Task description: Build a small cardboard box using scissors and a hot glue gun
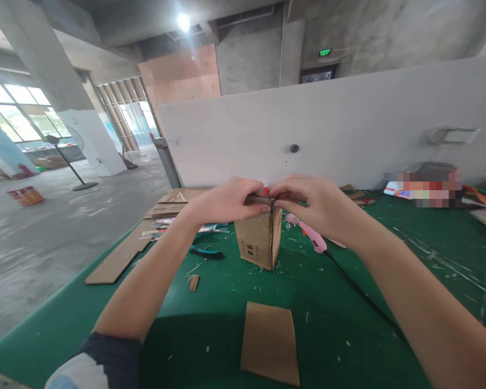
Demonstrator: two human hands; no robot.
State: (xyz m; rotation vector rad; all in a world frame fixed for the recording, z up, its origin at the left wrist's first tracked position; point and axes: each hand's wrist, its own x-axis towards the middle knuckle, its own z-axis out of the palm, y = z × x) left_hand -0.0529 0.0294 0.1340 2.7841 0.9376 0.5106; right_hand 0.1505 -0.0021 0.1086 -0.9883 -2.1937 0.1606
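A small cardboard box (254, 244) stands upright on the green table (202, 335), one corner edge facing me. My left hand (238, 199) pinches the box's top edge from the left, thumb in front and fingers behind. From the right, my right hand (303, 200) pinches the top near the same corner, fingertips close to those of the left. The inside of the box is hidden. Nearer to me, a flat cardboard piece (269, 343) lies on the table.
A pink glue gun (314, 237) with a black cable lies right of the box. Teal-handled pliers (206, 252) and cardboard strips (119, 259) are on the left. A small cardboard scrap (193, 283) lies before the pliers. Behind the table stands a pale partition (235, 135).
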